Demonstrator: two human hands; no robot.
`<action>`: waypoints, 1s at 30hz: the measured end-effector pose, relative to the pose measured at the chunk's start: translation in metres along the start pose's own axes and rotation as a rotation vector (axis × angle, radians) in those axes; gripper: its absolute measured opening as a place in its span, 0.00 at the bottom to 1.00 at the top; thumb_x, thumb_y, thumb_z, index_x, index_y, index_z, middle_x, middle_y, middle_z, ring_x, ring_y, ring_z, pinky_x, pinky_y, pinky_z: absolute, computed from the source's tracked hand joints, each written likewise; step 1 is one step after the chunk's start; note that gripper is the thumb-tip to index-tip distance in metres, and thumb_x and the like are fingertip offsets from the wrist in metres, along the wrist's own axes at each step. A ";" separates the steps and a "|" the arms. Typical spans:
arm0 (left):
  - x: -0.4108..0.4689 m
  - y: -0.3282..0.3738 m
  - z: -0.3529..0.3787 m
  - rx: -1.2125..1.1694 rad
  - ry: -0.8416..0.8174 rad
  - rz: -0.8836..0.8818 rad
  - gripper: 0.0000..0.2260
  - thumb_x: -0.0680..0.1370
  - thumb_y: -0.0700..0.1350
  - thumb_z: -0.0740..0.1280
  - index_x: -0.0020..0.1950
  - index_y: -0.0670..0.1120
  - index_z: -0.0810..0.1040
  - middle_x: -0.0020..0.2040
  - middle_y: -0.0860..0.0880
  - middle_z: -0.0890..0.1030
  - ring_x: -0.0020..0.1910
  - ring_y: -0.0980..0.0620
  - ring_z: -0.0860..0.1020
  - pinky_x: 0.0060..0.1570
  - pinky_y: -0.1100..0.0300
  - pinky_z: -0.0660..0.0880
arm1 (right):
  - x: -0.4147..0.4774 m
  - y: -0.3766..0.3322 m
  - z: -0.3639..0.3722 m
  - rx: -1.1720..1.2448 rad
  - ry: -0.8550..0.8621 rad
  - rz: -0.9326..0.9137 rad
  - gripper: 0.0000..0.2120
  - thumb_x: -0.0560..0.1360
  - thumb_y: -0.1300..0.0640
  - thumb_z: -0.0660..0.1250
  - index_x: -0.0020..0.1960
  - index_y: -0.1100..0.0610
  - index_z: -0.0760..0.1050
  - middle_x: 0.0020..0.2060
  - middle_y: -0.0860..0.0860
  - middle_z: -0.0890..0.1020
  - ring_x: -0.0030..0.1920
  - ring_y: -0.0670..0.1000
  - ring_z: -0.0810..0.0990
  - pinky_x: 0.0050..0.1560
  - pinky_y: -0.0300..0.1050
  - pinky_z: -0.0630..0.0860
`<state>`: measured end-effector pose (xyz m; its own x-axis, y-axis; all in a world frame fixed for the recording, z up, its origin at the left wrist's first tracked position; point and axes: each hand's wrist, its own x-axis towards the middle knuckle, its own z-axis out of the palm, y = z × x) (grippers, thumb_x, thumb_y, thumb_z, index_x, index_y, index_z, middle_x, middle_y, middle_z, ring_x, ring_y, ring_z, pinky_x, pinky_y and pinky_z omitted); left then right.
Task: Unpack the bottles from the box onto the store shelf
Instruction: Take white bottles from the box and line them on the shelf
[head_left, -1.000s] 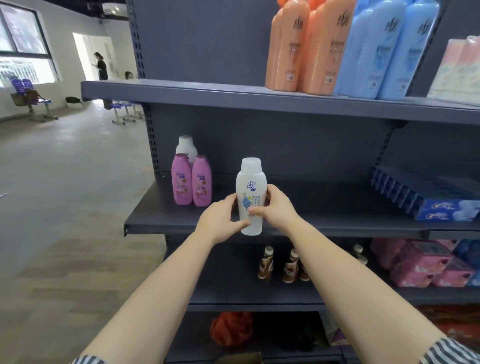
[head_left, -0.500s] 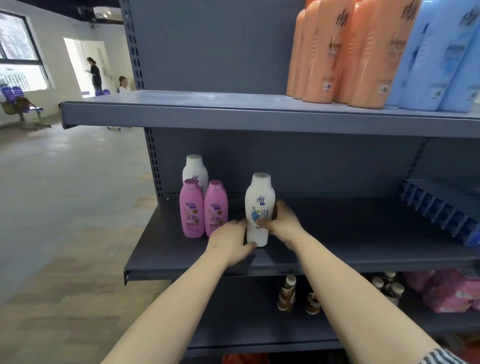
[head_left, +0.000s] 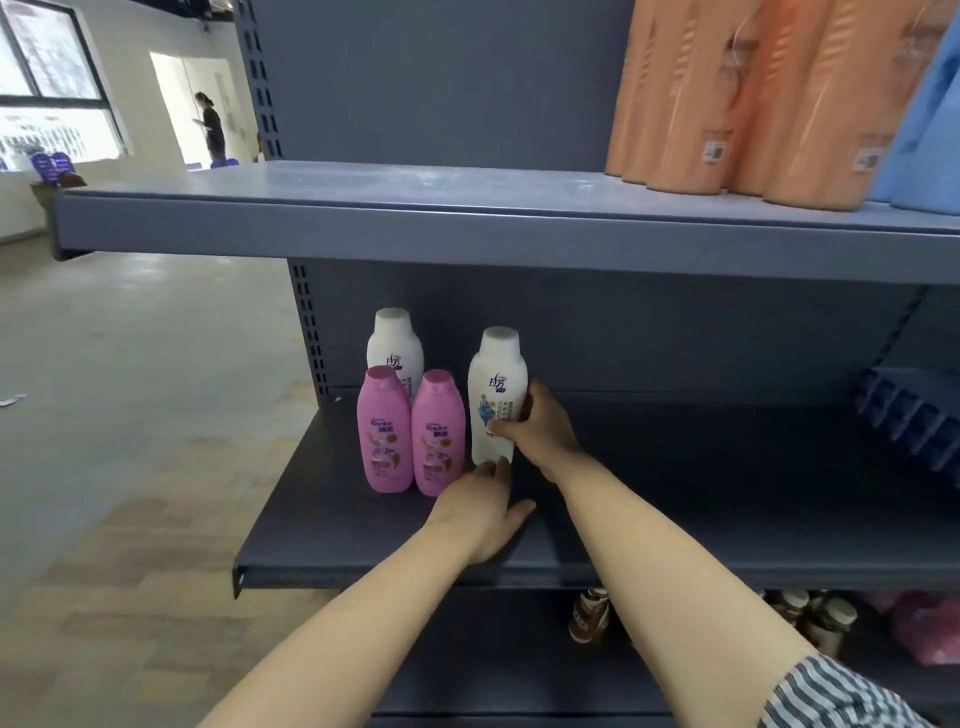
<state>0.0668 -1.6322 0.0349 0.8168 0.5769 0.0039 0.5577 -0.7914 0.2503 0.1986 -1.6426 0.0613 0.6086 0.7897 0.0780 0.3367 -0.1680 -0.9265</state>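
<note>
A white bottle (head_left: 496, 384) with a blue label stands upright on the grey middle shelf (head_left: 675, 519), right of two pink bottles (head_left: 410, 434). My right hand (head_left: 540, 428) wraps its lower right side, thumb across the front. In front of the bottle, my left hand (head_left: 485, 509) lies with spread fingers, one fingertip at the bottle's base. A second white bottle (head_left: 394, 345) stands behind the pink pair. The box is not in view.
Tall orange bottles (head_left: 737, 98) and blue ones (head_left: 930, 119) fill the upper shelf's right side. A blue carton (head_left: 914, 421) sits at the middle shelf's right end. Small brown bottles (head_left: 589, 616) stand on the lower shelf. A person (head_left: 210, 127) stands far back left.
The white bottle has moved left and back onto the shelf, close to the pink bottles. My left hand has come off its side and dropped to the shelf in front.
</note>
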 end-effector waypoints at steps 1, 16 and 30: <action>0.002 -0.001 0.000 0.008 -0.008 0.013 0.30 0.81 0.58 0.55 0.77 0.41 0.57 0.73 0.40 0.66 0.68 0.41 0.69 0.64 0.50 0.71 | 0.004 0.000 0.002 0.000 -0.007 -0.006 0.26 0.68 0.63 0.76 0.62 0.57 0.70 0.57 0.52 0.80 0.57 0.51 0.79 0.54 0.48 0.79; 0.013 -0.011 -0.012 -0.062 0.015 0.166 0.23 0.81 0.55 0.56 0.71 0.43 0.66 0.70 0.43 0.70 0.66 0.44 0.72 0.61 0.52 0.71 | 0.037 -0.014 0.038 0.011 -0.085 -0.029 0.31 0.67 0.57 0.77 0.67 0.52 0.69 0.57 0.48 0.79 0.56 0.50 0.78 0.56 0.52 0.78; 0.017 -0.021 0.002 -0.097 -0.045 0.184 0.25 0.80 0.55 0.56 0.74 0.44 0.63 0.72 0.44 0.68 0.67 0.44 0.71 0.63 0.51 0.72 | 0.037 -0.022 0.051 -0.044 -0.078 -0.056 0.27 0.70 0.53 0.75 0.65 0.55 0.70 0.57 0.50 0.79 0.51 0.46 0.76 0.38 0.34 0.70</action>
<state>0.0689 -1.6060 0.0276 0.9107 0.4127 0.0156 0.3831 -0.8583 0.3413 0.1775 -1.5798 0.0654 0.5303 0.8420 0.0989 0.4011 -0.1464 -0.9042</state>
